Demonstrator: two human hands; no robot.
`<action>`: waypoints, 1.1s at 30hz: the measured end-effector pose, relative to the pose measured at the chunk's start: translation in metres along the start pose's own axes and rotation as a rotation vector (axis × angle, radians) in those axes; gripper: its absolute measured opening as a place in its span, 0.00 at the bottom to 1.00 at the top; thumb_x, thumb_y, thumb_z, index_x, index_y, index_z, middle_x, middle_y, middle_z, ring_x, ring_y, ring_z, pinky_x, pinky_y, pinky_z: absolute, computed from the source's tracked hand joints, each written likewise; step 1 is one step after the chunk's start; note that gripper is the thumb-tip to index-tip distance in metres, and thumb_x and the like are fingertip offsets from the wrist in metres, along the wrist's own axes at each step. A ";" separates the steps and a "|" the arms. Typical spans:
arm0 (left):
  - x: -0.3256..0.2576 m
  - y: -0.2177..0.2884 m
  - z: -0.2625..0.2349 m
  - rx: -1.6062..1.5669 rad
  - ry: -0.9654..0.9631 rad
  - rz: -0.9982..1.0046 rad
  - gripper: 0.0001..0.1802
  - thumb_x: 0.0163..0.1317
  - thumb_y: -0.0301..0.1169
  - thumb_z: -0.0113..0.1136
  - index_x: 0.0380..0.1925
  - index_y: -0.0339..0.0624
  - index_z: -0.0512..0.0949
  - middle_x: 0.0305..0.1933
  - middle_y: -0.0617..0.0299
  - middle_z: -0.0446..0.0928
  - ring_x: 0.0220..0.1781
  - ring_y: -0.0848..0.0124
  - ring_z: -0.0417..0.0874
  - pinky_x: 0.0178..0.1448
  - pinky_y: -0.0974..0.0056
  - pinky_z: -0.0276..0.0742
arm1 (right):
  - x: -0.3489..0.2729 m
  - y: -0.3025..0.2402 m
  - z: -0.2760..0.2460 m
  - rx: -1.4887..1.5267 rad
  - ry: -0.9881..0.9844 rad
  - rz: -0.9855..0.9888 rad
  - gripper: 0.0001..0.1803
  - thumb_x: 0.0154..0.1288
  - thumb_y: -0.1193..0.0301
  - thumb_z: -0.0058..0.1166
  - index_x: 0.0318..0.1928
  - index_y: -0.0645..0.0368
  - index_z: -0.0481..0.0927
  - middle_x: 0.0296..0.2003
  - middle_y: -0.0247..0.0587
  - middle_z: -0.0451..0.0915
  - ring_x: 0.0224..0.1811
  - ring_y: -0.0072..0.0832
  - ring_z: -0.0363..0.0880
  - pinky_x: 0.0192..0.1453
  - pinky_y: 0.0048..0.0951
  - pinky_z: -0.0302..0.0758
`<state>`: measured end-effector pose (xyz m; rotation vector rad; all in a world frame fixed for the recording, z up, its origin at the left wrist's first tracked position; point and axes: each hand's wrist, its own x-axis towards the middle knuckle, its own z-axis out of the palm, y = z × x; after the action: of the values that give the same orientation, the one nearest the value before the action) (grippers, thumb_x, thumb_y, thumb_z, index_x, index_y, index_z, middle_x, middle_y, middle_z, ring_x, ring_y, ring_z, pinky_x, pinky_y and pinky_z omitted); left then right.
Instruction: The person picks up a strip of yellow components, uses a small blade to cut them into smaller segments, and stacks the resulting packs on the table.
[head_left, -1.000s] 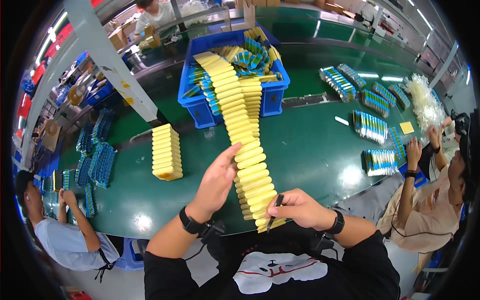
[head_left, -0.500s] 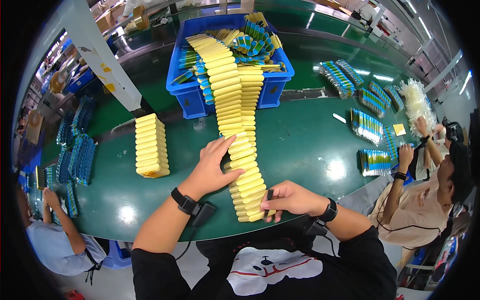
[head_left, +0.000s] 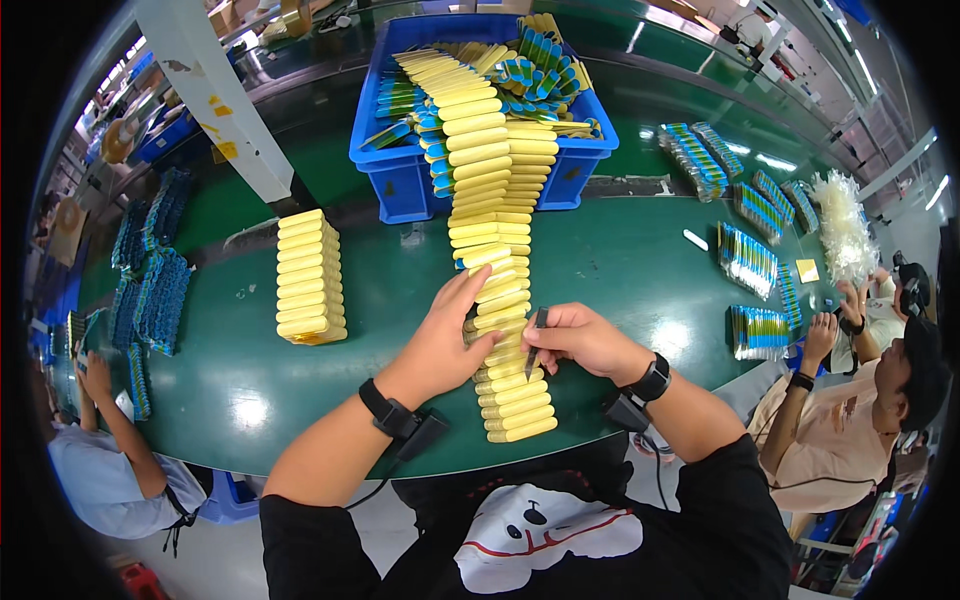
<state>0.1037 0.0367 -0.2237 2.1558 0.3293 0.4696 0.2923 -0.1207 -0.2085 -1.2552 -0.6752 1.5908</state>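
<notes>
A long double row of yellow, round-ended flat pieces (head_left: 523,408) runs from a blue bin (head_left: 585,150) across the table towards me. My left hand (head_left: 435,345) lies along the row's left side, fingers stretched and thumb apart, its fingertips touching the pieces. Between the thumb and fingers of my right hand (head_left: 585,343) is a slim dark pointed tool (head_left: 535,350). Its tip points down at the row's right edge; I cannot make out its exact kind. The bin also holds loose pieces with blue and green parts.
A neat stack of yellow pieces (head_left: 310,275) stands to the left. Blue bundles (head_left: 160,300) lie farther left, near a person in light blue. Wrapped blue-green packs (head_left: 747,260) and a heap of clear bags (head_left: 845,225) lie on the right, beside other people. A post (head_left: 215,100) rises behind.
My right hand has moved away from me along the row with the dark tool, baring the near end. My left hand stays beside the row. The view has shifted slightly.
</notes>
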 end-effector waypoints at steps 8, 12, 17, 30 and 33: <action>-0.004 0.000 -0.006 -0.130 -0.020 -0.062 0.44 0.60 0.26 0.66 0.75 0.39 0.57 0.73 0.35 0.61 0.77 0.42 0.60 0.76 0.51 0.62 | 0.007 -0.032 0.000 -0.373 -0.098 -0.235 0.09 0.73 0.68 0.59 0.43 0.62 0.85 0.31 0.29 0.81 0.30 0.15 0.75 0.36 0.19 0.72; -0.001 -0.003 -0.010 0.056 0.003 0.009 0.47 0.57 0.28 0.70 0.76 0.43 0.57 0.73 0.44 0.63 0.76 0.49 0.63 0.76 0.54 0.62 | 0.022 -0.017 0.002 -0.461 0.093 -0.624 0.07 0.69 0.73 0.61 0.44 0.62 0.85 0.36 0.35 0.84 0.35 0.23 0.79 0.41 0.28 0.76; 0.000 -0.002 -0.016 0.106 -0.034 0.004 0.47 0.57 0.29 0.70 0.75 0.40 0.57 0.73 0.39 0.63 0.77 0.44 0.60 0.77 0.49 0.59 | 0.035 -0.008 0.007 -0.854 0.106 -0.958 0.10 0.62 0.77 0.64 0.46 0.59 0.86 0.37 0.40 0.84 0.40 0.38 0.80 0.50 0.34 0.75; 0.000 0.002 0.002 -0.241 -0.080 -0.069 0.48 0.62 0.14 0.55 0.79 0.36 0.43 0.79 0.48 0.50 0.79 0.58 0.58 0.79 0.58 0.56 | 0.012 -0.017 -0.012 -0.956 0.228 -0.744 0.07 0.67 0.73 0.62 0.45 0.56 0.85 0.33 0.36 0.79 0.36 0.32 0.76 0.44 0.33 0.74; 0.001 0.005 0.009 -0.261 -0.067 -0.071 0.48 0.62 0.12 0.51 0.79 0.37 0.40 0.80 0.49 0.48 0.80 0.58 0.56 0.80 0.57 0.55 | 0.010 -0.013 -0.010 -0.479 0.214 -0.619 0.08 0.73 0.71 0.57 0.47 0.60 0.83 0.38 0.34 0.82 0.38 0.21 0.77 0.42 0.26 0.74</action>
<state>0.1090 0.0280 -0.2245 1.8948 0.2895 0.3776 0.3063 -0.1083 -0.2045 -1.3505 -1.2117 0.7972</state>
